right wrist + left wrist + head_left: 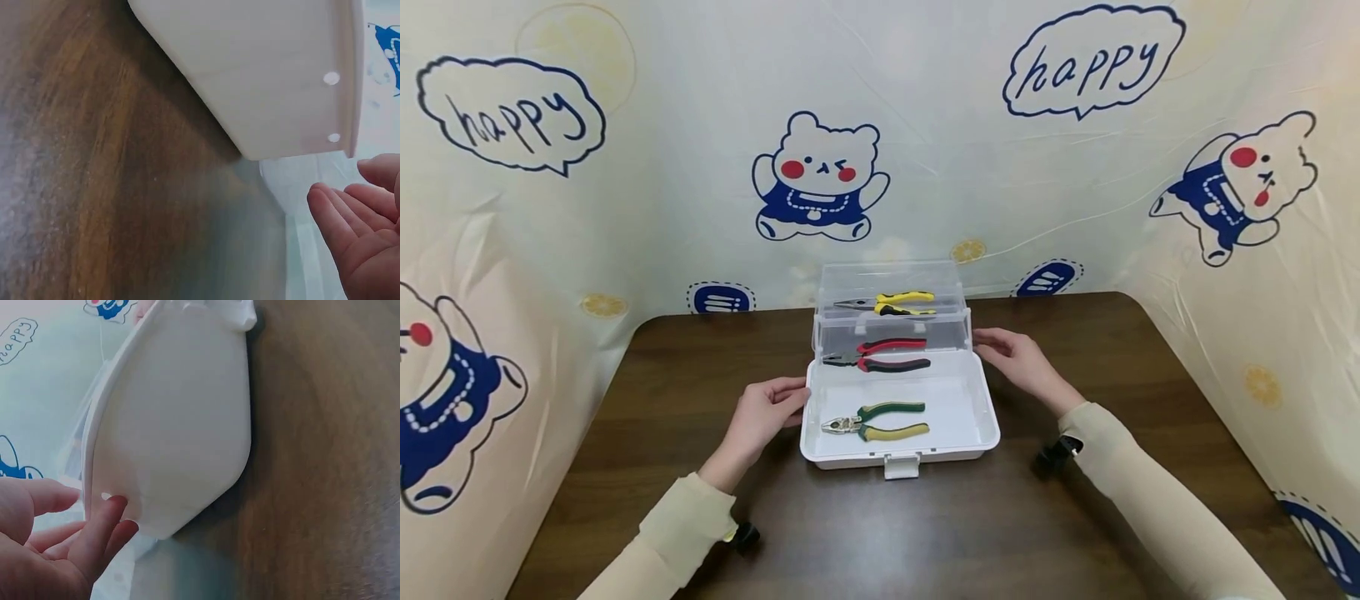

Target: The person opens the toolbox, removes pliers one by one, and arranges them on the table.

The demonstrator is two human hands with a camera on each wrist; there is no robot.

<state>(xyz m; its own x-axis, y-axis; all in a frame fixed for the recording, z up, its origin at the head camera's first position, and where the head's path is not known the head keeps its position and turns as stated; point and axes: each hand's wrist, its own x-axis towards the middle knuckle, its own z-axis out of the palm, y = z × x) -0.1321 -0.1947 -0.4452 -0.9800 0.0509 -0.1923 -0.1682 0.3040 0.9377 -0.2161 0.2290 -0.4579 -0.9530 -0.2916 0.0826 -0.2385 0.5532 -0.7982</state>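
In the head view, an open white toolbox (pixel 977 408) with clear tiered upper parts (pixel 842 279) stands on the table. Combination pliers (pixel 891 432) with green-and-yellow handles lie in its white base. Farther back are red-and-black-handled pliers (pixel 891 365), then yellow-and-black long-nose pliers (pixel 906 297) in the clear part. My left hand (pixel 767 412) is at the box's left side, fingertips (pixel 115 503) against the outer wall and thumb beside the rim. By the back right corner is my right hand (pixel 1018 360), fingers extended and slightly bent, nothing held between them.
The dark wooden table (pixel 887 533) extends around the box. A latch (pixel 902 467) sticks out at the box's front. Behind and beside the table hangs a pale cloth (pixel 925 167) printed with cartoon bears. Each sleeve ends in a black device (pixel 1058 454) at the wrist.
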